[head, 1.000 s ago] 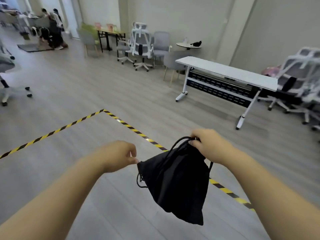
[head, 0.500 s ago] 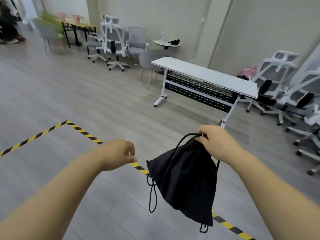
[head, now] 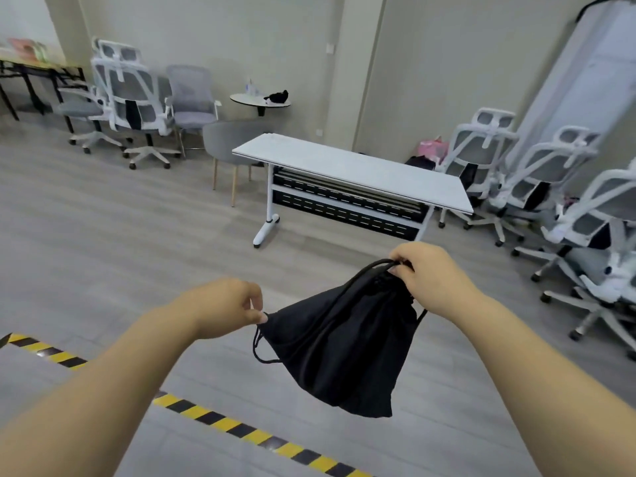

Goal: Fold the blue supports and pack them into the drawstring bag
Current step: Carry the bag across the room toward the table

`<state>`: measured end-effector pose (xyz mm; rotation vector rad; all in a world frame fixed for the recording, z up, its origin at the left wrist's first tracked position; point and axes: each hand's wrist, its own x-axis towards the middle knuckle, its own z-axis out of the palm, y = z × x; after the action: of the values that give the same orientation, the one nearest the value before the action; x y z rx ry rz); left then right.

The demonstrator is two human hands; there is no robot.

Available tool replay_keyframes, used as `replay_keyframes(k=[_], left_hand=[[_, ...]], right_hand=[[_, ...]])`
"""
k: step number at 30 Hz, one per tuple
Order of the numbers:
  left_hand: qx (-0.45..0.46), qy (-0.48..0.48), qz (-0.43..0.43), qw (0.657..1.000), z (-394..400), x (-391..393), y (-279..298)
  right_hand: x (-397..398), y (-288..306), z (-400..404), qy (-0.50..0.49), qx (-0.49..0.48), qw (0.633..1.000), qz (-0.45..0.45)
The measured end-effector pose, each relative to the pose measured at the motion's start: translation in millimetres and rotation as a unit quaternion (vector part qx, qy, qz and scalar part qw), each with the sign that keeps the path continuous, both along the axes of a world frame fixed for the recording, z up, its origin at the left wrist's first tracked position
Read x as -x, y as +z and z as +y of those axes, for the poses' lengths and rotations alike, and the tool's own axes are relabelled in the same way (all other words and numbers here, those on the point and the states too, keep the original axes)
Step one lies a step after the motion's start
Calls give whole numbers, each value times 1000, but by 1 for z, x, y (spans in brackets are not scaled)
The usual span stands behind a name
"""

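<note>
A black drawstring bag [head: 347, 342] hangs in the air in front of me, bulging as if something is inside. My right hand [head: 430, 277] grips its cinched top and the black cord loops. My left hand [head: 227, 308] pinches the bag's left corner between thumb and fingers. A cord loop dangles below that corner. No blue supports are visible; what the bag holds is hidden.
A white folding table [head: 351, 170] stands ahead on the grey wood floor. White office chairs [head: 564, 201] crowd the right side, more chairs [head: 137, 98] line the back left wall. Yellow-black hazard tape [head: 241, 428] crosses the floor below my arms.
The view has swung right and closer to the white table. My left hand, apart from the bag half a second ago, now pinches its left corner again. My right hand keeps its grip.
</note>
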<state>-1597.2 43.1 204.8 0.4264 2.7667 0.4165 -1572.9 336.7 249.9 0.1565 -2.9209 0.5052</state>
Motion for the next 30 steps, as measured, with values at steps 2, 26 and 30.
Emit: replay_keyframes(k=[2,26,30], left_hand=[[-1,-6,-4,1000,4,45,-2],[-32,6,7,999,82,570,-4],[-32,-15,19,999,85,668,-1]], right_hand=[[40,1,2,-6,9,1000,2],[563,4,79,17,12,997,73],[646,6,81,-8,15,995,100]])
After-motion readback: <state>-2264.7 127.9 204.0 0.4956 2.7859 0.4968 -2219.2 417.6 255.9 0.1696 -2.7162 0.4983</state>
